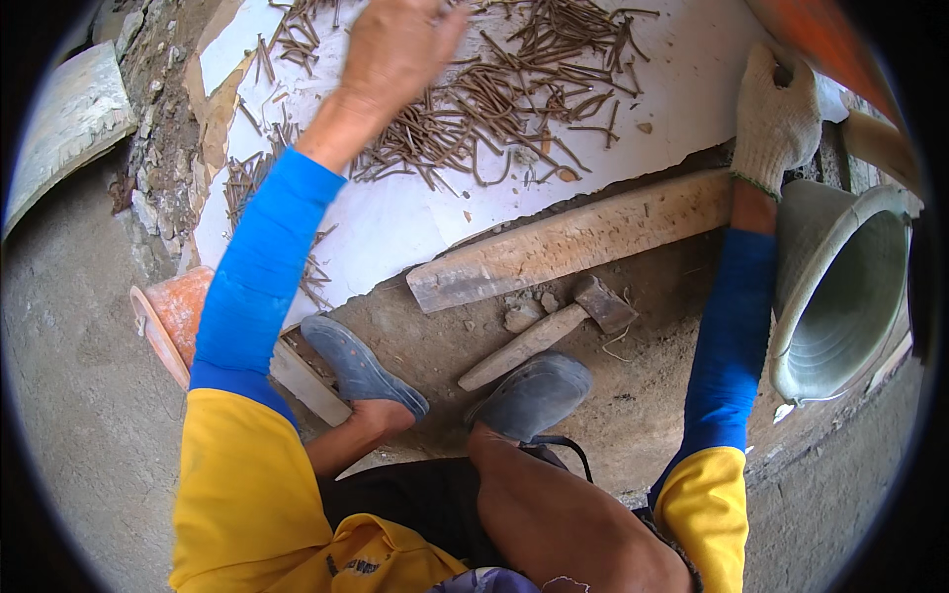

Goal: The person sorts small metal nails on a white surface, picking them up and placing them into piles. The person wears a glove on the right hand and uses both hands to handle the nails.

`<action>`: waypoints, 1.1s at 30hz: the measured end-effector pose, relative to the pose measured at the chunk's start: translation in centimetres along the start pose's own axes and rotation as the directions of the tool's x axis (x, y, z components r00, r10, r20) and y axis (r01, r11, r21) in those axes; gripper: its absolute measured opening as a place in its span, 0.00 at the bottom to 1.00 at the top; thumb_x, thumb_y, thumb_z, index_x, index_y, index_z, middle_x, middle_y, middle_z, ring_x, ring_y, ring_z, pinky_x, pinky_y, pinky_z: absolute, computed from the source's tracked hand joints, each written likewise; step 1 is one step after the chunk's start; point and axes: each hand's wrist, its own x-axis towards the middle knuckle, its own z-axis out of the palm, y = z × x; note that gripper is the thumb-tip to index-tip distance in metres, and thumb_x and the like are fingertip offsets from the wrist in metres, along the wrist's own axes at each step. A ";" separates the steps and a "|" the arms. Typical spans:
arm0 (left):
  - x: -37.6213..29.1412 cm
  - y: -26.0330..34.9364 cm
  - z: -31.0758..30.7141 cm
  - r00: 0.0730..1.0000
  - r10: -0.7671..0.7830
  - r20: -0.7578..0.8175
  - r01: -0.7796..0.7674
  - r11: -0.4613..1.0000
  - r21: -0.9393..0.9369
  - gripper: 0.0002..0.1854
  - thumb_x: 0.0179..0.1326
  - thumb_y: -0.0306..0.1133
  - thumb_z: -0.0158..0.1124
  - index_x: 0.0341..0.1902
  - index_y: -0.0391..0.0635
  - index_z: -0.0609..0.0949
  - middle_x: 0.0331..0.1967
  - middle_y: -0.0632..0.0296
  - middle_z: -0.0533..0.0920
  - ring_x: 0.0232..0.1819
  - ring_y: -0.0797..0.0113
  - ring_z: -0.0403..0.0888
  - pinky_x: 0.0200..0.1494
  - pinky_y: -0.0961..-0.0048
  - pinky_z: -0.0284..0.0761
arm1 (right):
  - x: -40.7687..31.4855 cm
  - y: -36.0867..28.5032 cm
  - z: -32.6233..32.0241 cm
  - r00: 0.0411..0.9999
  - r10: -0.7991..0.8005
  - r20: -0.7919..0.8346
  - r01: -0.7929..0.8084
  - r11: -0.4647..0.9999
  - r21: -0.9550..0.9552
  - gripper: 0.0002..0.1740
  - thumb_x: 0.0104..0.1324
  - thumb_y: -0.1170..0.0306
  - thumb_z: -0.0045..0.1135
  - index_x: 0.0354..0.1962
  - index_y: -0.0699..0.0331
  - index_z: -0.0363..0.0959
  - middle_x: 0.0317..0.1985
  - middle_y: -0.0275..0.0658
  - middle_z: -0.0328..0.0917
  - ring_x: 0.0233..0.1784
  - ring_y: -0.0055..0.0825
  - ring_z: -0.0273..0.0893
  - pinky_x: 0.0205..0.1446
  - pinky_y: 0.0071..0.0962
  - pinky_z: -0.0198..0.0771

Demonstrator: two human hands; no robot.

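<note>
My bare left hand [404, 55] is blurred above a heap of rusty bent nails [474, 111]. Its fingertips are cut off or hidden at the top of the picture, so whether they hold a nail does not show. Under the nails lies a white sheet [385, 230] with torn edges. My right hand [777, 111], in a knitted work glove, is curled beyond the far end of a worn wooden beam [571, 241]. What its fingers touch is unclear. Smaller groups of nails [248, 181] lie on the sheet's left side, partly behind my left forearm.
A hammer with a wooden handle [530, 345] lies on the dirt by my shoes. To the right, a grey-green bucket [793, 244] is tipped on its side. An orange bucket [178, 304] leans at the left. Rubble [152, 148] borders the sheet; a blurred orange object [830, 44] is upper right.
</note>
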 end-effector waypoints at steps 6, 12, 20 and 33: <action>-1.3 4.7 2.6 0.988 -0.140 0.064 0.150 0.967 -0.207 0.08 0.65 0.28 0.67 0.43 0.35 0.82 0.32 0.43 0.81 0.38 0.42 0.83 0.42 0.52 0.78 | 0.0 0.3 0.2 0.999 -0.024 -0.035 0.024 1.000 -0.003 0.22 0.65 0.48 0.60 0.46 0.53 0.89 0.41 0.40 0.91 0.45 0.45 0.89 0.52 0.45 0.81; -1.4 4.7 3.2 0.987 -0.024 0.158 0.054 0.981 -0.188 0.10 0.65 0.32 0.73 0.45 0.39 0.87 0.33 0.55 0.86 0.34 0.60 0.86 0.38 0.63 0.82 | 0.4 0.8 0.3 1.000 0.001 0.030 -0.001 1.000 -0.011 0.27 0.67 0.45 0.59 0.51 0.53 0.88 0.47 0.42 0.91 0.52 0.45 0.89 0.58 0.44 0.79; 1.7 4.7 4.2 0.974 -0.225 0.003 0.222 0.959 -0.174 0.09 0.65 0.29 0.67 0.42 0.35 0.83 0.30 0.39 0.84 0.37 0.37 0.85 0.41 0.49 0.79 | 0.1 0.3 0.2 0.999 0.009 0.030 -0.009 1.000 -0.008 0.26 0.66 0.45 0.60 0.50 0.53 0.88 0.44 0.42 0.91 0.49 0.45 0.89 0.57 0.43 0.80; 4.5 5.5 4.4 0.934 -0.357 -0.010 0.357 0.933 0.043 0.09 0.56 0.30 0.64 0.29 0.36 0.87 0.27 0.39 0.86 0.34 0.37 0.86 0.41 0.47 0.81 | 0.0 0.2 0.1 1.000 0.008 -0.004 -0.008 1.000 -0.001 0.26 0.66 0.45 0.58 0.49 0.54 0.88 0.43 0.42 0.91 0.49 0.48 0.89 0.56 0.45 0.79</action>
